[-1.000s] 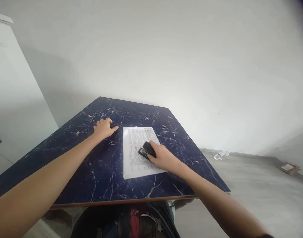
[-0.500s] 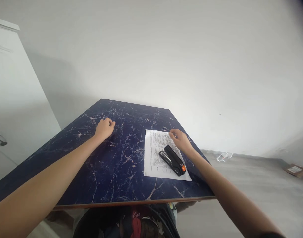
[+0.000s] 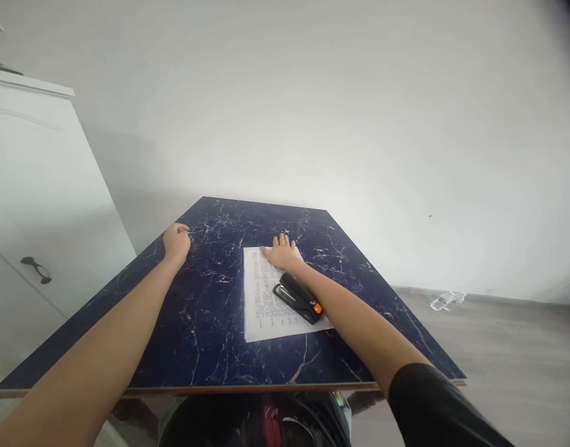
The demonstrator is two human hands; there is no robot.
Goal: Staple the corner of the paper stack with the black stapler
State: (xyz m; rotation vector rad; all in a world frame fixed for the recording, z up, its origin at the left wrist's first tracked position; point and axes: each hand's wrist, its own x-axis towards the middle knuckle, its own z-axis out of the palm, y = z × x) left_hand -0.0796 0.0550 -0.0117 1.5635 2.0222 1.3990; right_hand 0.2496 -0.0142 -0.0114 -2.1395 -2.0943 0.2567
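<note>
A plain pale wall (image 3: 313,112) stood behind a dark blue, marble-patterned table (image 3: 210,338), whose far end lay close to it. The left arm reached across the left part of the table, bare along its visible length. The left hand (image 3: 176,241) was near the left edge, its fingers curled inward; whether it had hold of anything could not be determined. The right arm, in a black sleeve (image 3: 434,403) at its near end, extended toward the far left. The right hand (image 3: 282,253) was flat, palm down and fingers spread, over the far end of the printed paper (image 3: 254,326), and gripped nothing.

The paper lay right of the table's middle, its print too small to read. A black stapler (image 3: 297,298) rested on it, just left of the right forearm, its orange end (image 3: 318,308) to the near right and its opening to the far left. Contact between forearm and stapler could not be confirmed.

A white cabinet (image 3: 47,180) stood at left, its front closed, contents hidden, with a dark handle (image 3: 36,270). On the grey floor (image 3: 494,354) at right, a crumpled whitish item (image 3: 447,301) lay near the foot of the wall.
</note>
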